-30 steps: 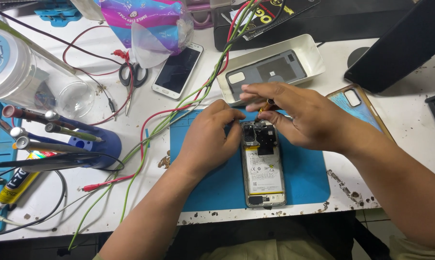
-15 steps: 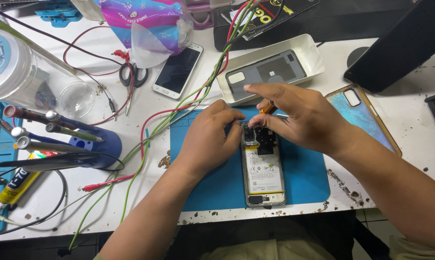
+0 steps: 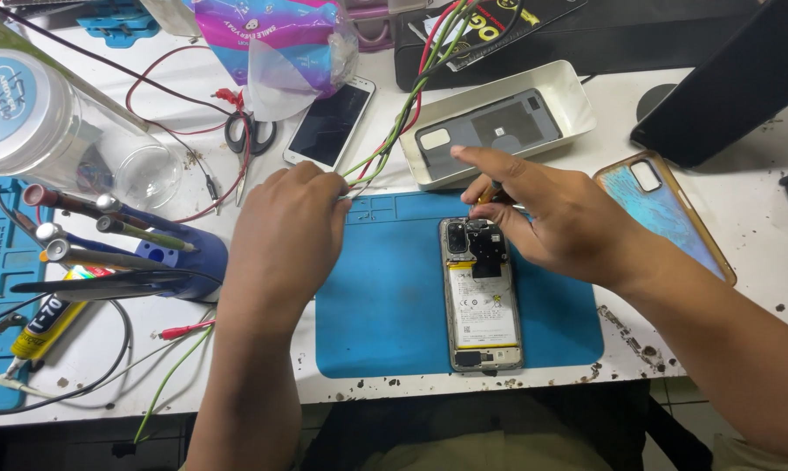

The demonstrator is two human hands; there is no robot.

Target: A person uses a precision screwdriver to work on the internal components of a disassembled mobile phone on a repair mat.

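An opened phone with its back off lies upright on a blue work mat, battery and circuit board showing. My right hand rests over the phone's top end. It pinches a small screwdriver with an orange handle, tip down at the camera area. My left hand lies at the mat's upper left edge, away from the phone. Its fingers are curled against a bundle of green and red wires. Whether they grip anything is hidden.
A white tray holding a grey back cover sits behind the mat. Beside it are a white smartphone, scissors and a blue patterned phone case. A blue tool holder, clear jar and glue tube crowd the left.
My left hand has left the phone's top and moved left to the wires at the mat's edge. My right hand stays over the phone's top with the screwdriver.
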